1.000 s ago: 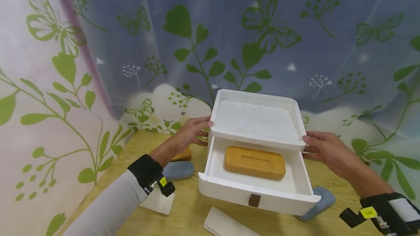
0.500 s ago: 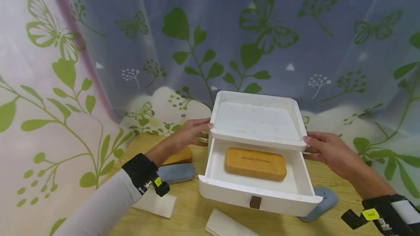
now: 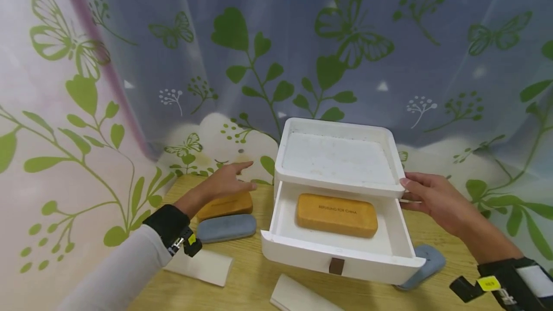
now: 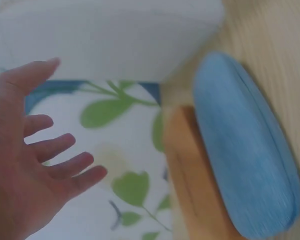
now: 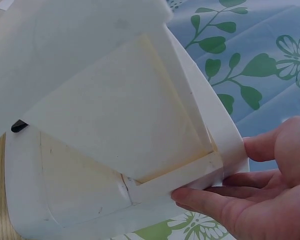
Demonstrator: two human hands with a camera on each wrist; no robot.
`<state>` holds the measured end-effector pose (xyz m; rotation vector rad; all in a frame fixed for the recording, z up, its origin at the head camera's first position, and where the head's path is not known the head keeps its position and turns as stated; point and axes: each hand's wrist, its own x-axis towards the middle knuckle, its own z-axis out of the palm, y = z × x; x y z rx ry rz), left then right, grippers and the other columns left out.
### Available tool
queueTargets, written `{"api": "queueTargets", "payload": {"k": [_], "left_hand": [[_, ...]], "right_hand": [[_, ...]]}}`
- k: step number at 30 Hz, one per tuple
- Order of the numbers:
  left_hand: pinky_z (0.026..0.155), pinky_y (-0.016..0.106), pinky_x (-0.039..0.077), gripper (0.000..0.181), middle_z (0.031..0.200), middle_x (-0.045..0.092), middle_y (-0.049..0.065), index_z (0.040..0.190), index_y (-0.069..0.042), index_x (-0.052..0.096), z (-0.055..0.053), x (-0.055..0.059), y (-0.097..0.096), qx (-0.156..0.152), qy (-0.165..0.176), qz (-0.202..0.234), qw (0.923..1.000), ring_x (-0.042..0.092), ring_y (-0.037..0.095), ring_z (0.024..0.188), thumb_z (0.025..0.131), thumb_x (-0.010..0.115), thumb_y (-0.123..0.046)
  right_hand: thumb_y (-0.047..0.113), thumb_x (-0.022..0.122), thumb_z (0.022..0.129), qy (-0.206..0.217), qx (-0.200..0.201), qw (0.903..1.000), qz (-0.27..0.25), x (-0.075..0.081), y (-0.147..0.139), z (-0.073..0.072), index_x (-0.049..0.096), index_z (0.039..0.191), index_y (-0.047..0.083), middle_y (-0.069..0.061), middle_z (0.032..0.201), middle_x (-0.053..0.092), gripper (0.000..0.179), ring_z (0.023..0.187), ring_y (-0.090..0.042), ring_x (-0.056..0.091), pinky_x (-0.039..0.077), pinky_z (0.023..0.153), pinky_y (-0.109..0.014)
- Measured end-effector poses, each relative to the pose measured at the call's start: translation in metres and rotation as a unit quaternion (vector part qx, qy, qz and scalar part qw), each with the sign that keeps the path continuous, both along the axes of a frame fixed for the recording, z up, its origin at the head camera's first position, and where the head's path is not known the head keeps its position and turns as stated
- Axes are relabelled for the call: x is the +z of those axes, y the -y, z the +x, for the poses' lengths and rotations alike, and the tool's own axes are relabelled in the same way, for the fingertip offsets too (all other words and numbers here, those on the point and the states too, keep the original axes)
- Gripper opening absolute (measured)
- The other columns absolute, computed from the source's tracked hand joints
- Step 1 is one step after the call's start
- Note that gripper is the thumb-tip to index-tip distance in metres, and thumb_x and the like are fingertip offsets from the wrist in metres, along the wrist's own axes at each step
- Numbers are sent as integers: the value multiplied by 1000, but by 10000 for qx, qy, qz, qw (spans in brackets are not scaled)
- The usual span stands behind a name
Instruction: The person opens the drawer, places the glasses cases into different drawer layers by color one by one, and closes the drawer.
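A white drawer box (image 3: 341, 157) with a shallow tray top has its drawer (image 3: 298, 256) pulled out. Inside the drawer lies an orange-yellow glasses case (image 3: 337, 215) with printed lettering. My right hand (image 3: 436, 198) grips the box's right edge, thumb at the top rim and fingers lower down. The right wrist view shows thumb and fingertips pressed to the white box (image 5: 115, 110). My left hand (image 3: 226, 181) is apart from the box on its left, fingers extended, holding nothing. Below it are another orange case (image 3: 231, 204) and a blue glasses case (image 3: 226, 228).
A second blue case (image 3: 425, 268) lies right of the drawer, partly hidden by it. Two flat cream-coloured items (image 3: 203, 267) lie on the wooden table (image 3: 242, 287) in front. A patterned curtain (image 3: 276, 61) hangs behind the box.
My left hand has let go of the box's left edge and moved left, over the orange case. The right hand keeps its grip, and the box has barely moved.
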<state>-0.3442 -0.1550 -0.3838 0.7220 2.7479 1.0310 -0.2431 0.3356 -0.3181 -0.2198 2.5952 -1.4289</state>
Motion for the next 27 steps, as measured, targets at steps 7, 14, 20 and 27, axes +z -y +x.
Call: {"api": "queueTargets", "payload": {"k": [7, 14, 20, 27], "left_hand": [[117, 66, 38, 80, 158, 45, 28, 157, 1, 42, -11, -30, 20, -58, -696, -1478, 9866, 43, 50, 145, 96, 73, -42], [116, 67, 38, 74, 151, 52, 29, 154, 0, 47, -14, -50, 32, -96, -886, -2410, 9664, 48, 50, 140, 93, 76, -31], [112, 63, 45, 82, 156, 47, 28, 158, -2, 40, -15, -61, 37, -144, -597, -2572, 9644, 46, 50, 143, 91, 79, -25], [88, 45, 52, 80, 150, 53, 26, 156, -1, 43, -14, -67, 37, -40, -276, -2597, 9653, 61, 33, 114, 88, 79, -21]], "right_hand": [[36, 40, 113, 21, 9, 10000, -25, 0, 1, 0, 20, 159, -13, -37, 158, 38, 69, 134, -43, 61, 60, 98, -41], [35, 40, 113, -18, 15, 10000, 14, 1, 2, 0, 20, 159, -13, -37, 158, 38, 69, 137, -48, 56, 59, 99, -42], [37, 41, 113, -54, -23, 10000, 22, 1, 1, 1, 22, 159, -12, -36, 158, 39, 70, 135, -45, 59, 59, 99, -41], [35, 41, 113, -37, -27, 10000, -39, 0, 1, 1, 22, 159, -13, -36, 157, 39, 69, 133, -44, 61, 60, 97, -41]]}}
